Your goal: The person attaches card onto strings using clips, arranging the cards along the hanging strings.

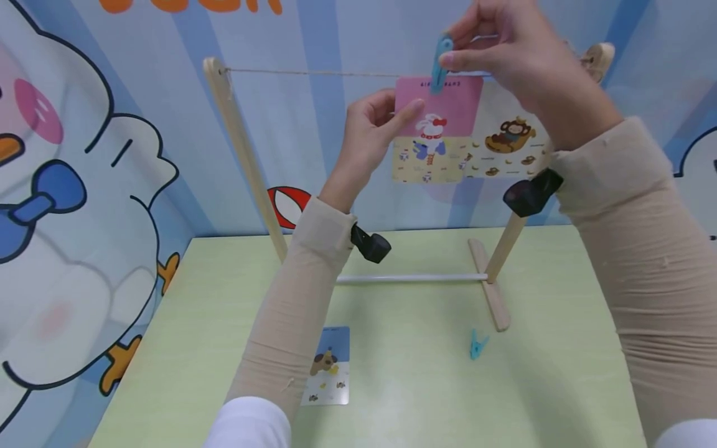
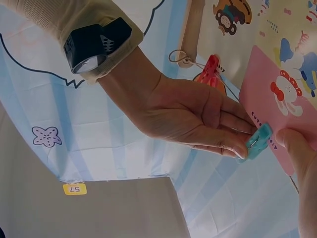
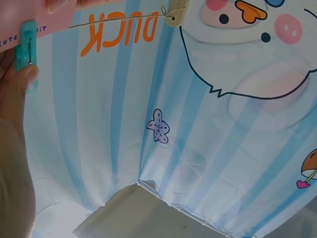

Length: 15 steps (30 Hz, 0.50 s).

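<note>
The head view looks forward and down over the table (image 1: pixel 403 373), past its far edge to the wall (image 1: pixel 274 137). Both wrist views sit close to the pink card (image 1: pixel 456 118), face upward and show things upside down: the left one faces the right hand (image 1: pixel 515 59), the right one the left post (image 1: pixel 245 149). All three share card and clip (image 1: pixel 439 76); head and left wrist, the monkey card (image 1: pixel 510 138); head and right wrist, the lettering (image 1: pixel 221 6).

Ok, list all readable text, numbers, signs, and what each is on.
"DUCK": wall, upside down in right wrist view.
Probably "57": yellow tag, upside down in left wrist view.
Pink card heading: too small, partly behind peg.
Monkey card, dog card: print too small to read.
</note>
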Tool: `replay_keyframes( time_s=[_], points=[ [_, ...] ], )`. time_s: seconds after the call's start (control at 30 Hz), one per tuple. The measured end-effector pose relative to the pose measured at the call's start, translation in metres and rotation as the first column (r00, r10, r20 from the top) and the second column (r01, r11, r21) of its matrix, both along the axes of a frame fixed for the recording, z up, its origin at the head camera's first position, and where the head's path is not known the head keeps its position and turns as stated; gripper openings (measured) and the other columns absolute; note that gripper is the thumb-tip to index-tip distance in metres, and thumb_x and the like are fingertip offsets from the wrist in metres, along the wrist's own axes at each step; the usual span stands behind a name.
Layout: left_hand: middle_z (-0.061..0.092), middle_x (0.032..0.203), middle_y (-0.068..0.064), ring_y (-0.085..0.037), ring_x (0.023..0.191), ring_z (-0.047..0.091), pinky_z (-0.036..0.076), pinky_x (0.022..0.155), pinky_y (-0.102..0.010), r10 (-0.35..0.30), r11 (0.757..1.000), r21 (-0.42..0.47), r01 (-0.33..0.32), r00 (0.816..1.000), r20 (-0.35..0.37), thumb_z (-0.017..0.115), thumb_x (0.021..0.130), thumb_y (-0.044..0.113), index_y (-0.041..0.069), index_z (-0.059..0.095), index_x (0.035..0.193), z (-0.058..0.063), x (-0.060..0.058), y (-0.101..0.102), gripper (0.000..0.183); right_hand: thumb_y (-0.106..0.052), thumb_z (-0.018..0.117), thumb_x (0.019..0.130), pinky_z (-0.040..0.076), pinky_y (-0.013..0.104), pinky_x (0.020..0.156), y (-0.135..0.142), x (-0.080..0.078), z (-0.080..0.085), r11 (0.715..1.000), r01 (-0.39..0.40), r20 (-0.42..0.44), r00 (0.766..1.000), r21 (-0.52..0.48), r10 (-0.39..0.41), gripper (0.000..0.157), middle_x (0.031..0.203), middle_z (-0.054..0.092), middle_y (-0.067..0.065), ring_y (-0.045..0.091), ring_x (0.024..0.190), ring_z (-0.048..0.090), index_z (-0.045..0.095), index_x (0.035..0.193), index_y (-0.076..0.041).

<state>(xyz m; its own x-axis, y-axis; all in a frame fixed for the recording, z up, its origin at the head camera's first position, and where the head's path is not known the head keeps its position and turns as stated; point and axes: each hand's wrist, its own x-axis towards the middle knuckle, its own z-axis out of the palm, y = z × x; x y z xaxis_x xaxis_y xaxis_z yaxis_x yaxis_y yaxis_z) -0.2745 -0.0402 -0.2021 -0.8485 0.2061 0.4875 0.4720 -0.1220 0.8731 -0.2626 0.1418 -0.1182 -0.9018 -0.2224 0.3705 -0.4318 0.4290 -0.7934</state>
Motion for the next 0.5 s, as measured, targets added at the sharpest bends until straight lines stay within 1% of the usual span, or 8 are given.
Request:
replay_keyframes(
  time_s=[0.07, 0.17, 0.37, 0.5],
  points=[
    [0.067, 0.092, -0.010, -0.022, 0.084, 0.062, 0.051, 0.077, -0.029, 0.000, 1.000, -0.002, 0.000, 1.000, -0.002, 0.062, 0.088, 0.010, -0.002, 0.064, 0.105, 0.0013, 0.0027, 0.0000, 0.021, -0.020, 0.064, 0.085, 0.038, 0.034, 0.093, 0.0009, -0.0005, -0.0001, 1.000, 0.000, -0.002, 1.000, 0.009, 0.000, 0.024, 0.104, 0.055, 0.002, 0.015, 0.101, 0.051, 0.059, 0.105, -0.009],
    [0.067, 0.092, -0.010, -0.022, 0.084, 0.062, 0.051, 0.077, -0.029, 0.002, 1.000, 0.003, -0.002, 1.000, 0.000, 0.062, 0.088, 0.010, -0.002, 0.064, 0.105, 0.0001, 0.0015, -0.0003, 0.021, -0.022, 0.064, 0.084, 0.039, 0.033, 0.091, 0.0016, -0.0018, -0.0001, 1.000, 0.000, -0.013, 1.000, 0.030, 0.000, 0.024, 0.103, 0.055, 0.001, 0.015, 0.099, 0.050, 0.059, 0.105, -0.009],
    [0.067, 0.092, -0.009, -0.022, 0.084, 0.062, 0.051, 0.077, -0.029, 0.009, 1.000, 0.008, -0.010, 1.000, 0.022, 0.063, 0.087, 0.011, -0.001, 0.064, 0.106, -0.0017, -0.0001, -0.0010, 0.022, -0.021, 0.066, 0.083, 0.040, 0.029, 0.088, 0.0041, -0.0029, -0.0009, 0.998, -0.033, -0.028, 0.999, 0.057, 0.035, 0.026, 0.099, 0.059, 0.001, 0.015, 0.094, 0.053, 0.060, 0.106, -0.008],
    [0.067, 0.092, -0.010, -0.022, 0.084, 0.062, 0.051, 0.077, -0.029, 0.014, 1.000, 0.006, -0.014, 1.000, 0.004, 0.062, 0.087, 0.010, -0.002, 0.063, 0.105, -0.0029, -0.0006, -0.0021, 0.021, -0.021, 0.067, 0.083, 0.040, 0.029, 0.089, 0.0046, -0.0030, -0.0011, 0.995, -0.026, -0.026, 0.999, 0.092, 0.028, 0.028, 0.102, 0.059, 0.003, 0.015, 0.095, 0.053, 0.060, 0.108, -0.010]
  ],
)
